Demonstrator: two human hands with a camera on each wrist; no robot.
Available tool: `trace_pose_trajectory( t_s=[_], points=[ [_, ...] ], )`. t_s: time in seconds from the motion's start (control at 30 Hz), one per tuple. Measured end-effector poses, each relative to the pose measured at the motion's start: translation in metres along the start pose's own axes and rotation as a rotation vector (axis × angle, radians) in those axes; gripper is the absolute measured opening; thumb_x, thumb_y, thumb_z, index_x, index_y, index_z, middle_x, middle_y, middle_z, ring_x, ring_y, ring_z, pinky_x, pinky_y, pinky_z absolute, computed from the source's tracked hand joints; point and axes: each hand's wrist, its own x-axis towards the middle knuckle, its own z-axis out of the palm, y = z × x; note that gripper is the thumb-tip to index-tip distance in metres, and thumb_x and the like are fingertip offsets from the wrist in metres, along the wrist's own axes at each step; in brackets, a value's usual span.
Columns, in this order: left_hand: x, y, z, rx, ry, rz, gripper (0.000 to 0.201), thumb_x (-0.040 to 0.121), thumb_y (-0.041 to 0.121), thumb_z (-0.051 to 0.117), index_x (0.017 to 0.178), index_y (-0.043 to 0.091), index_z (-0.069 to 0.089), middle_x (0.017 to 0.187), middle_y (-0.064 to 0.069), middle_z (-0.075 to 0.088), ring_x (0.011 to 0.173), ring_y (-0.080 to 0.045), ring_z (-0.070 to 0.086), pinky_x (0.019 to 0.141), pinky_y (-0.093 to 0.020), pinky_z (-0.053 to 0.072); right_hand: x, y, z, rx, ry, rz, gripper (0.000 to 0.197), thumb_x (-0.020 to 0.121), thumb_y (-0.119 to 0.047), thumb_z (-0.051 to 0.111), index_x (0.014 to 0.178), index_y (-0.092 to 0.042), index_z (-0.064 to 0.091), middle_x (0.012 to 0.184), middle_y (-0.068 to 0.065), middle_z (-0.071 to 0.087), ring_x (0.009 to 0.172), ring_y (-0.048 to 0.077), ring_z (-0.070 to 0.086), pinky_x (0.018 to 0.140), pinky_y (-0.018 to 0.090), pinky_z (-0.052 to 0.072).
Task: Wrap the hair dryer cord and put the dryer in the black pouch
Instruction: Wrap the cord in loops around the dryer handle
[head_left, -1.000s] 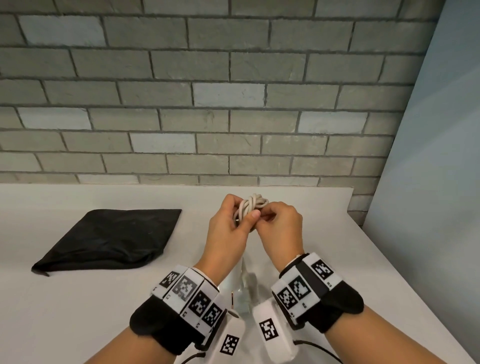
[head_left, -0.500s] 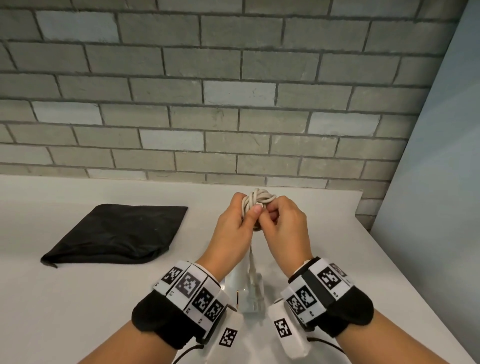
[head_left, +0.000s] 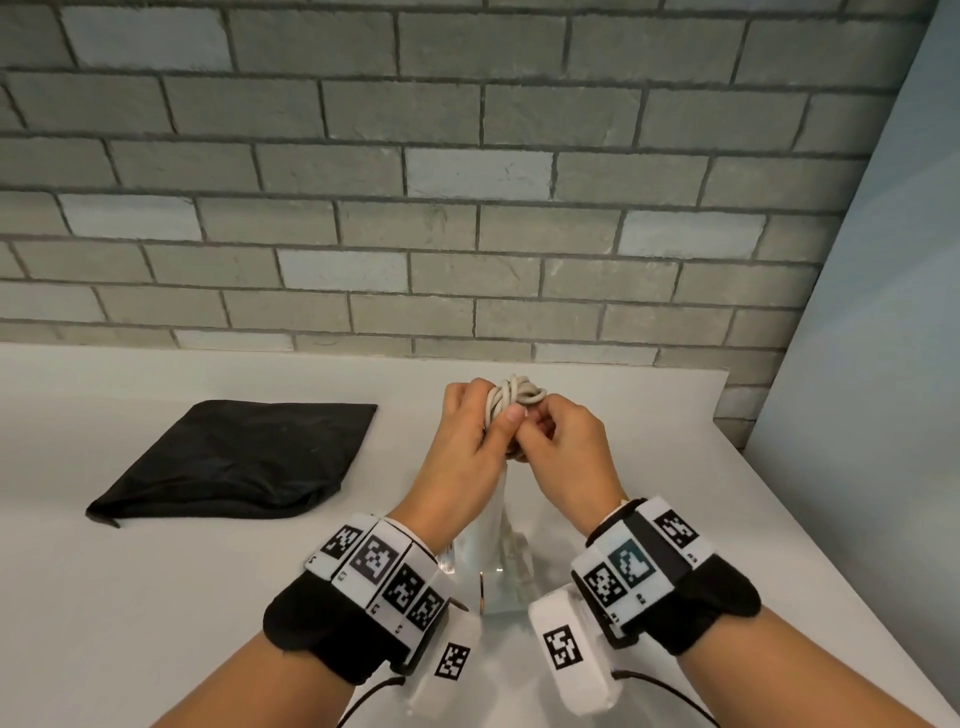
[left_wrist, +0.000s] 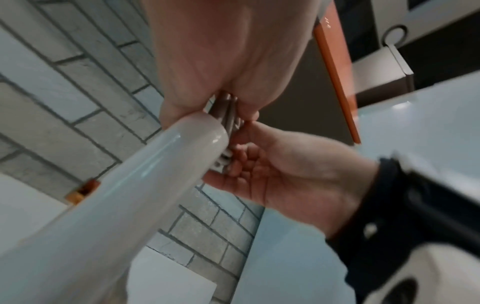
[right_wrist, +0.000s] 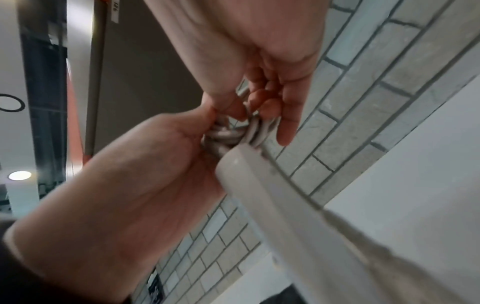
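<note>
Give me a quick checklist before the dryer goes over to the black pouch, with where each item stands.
1. Cord bundle coiled at the handle end: ok.
2. Left hand gripping the coil: ok.
3. Right hand pinching the cord: ok.
4. Cord end tucked and secured: cannot tell, the fingers cover it.
5. Black pouch lying flat on the table, within reach to the left: ok.
6. Pouch mouth open: cannot tell.

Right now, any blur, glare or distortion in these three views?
Head view: sharp, brick lines bow from the wide lens. Left wrist view: soft, glare streaks on the dryer handle. Right wrist view: blurred, worst on the dryer handle, cord coils still readable.
</note>
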Motion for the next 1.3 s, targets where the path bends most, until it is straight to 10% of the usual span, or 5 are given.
trace_pose_trajectory(
  t_s=[0.23, 0.4, 0.9, 1.13, 1.3],
  points=[
    [0.003, -0.007, -0.003, 0.126, 0.041, 0.077, 0.012, 0.095, 0.023, 0.042, 0.1, 0.013, 0.046, 0.092, 0.002, 0.042, 0.079, 0.015, 0.042, 0.071, 0.001, 0.034, 0.009, -0.002, -0.033, 0.25, -0.317, 0.067, 0.018, 0.087, -0.003, 0.049, 0.084, 0.012, 0.059, 0.086, 0.015, 0.061, 0.082, 0.019, 0.055, 0.076, 0.028, 0.043],
    [0.004, -0.008, -0.001, 0.168, 0.063, 0.107, 0.005, 0.095, 0.02, 0.043, 0.096, 0.016, 0.045, 0.09, 0.003, 0.042, 0.078, 0.016, 0.042, 0.071, -0.001, 0.034, -0.002, 0.01, -0.035, 0.387, -0.331, 0.086, 0.02, 0.09, -0.013, 0.048, 0.077, -0.017, 0.063, 0.085, -0.008, 0.066, 0.087, 0.004, 0.057, 0.076, 0.025, 0.036],
    [0.012, -0.004, -0.004, 0.251, 0.124, 0.019, 0.022, 0.095, 0.025, 0.043, 0.104, 0.005, 0.049, 0.098, -0.004, 0.041, 0.076, -0.001, 0.044, 0.066, 0.003, 0.034, 0.001, 0.001, -0.047, 0.363, -0.269, -0.012, 0.013, 0.086, 0.0, 0.054, 0.076, -0.007, 0.056, 0.072, 0.005, 0.061, 0.066, 0.004, 0.059, 0.069, 0.014, 0.048],
    [0.009, 0.0, -0.003, 0.253, 0.113, -0.013, 0.022, 0.095, 0.028, 0.04, 0.107, 0.01, 0.047, 0.101, -0.004, 0.042, 0.077, -0.005, 0.045, 0.066, 0.002, 0.035, 0.001, -0.004, -0.048, 0.765, -0.239, 0.276, 0.024, 0.092, -0.011, 0.048, 0.07, -0.007, 0.057, 0.043, -0.007, 0.03, 0.042, 0.009, 0.029, 0.048, 0.022, 0.039],
    [0.009, 0.006, -0.005, 0.102, 0.156, -0.033, 0.01, 0.096, 0.018, 0.04, 0.095, 0.009, 0.043, 0.08, -0.002, 0.054, 0.066, 0.004, 0.055, 0.055, -0.004, 0.041, -0.005, -0.003, -0.054, 0.844, -0.366, 0.271, 0.016, 0.092, -0.007, 0.043, 0.085, -0.004, 0.057, 0.052, -0.001, 0.038, 0.045, 0.012, 0.048, 0.067, 0.032, 0.058]
  ],
)
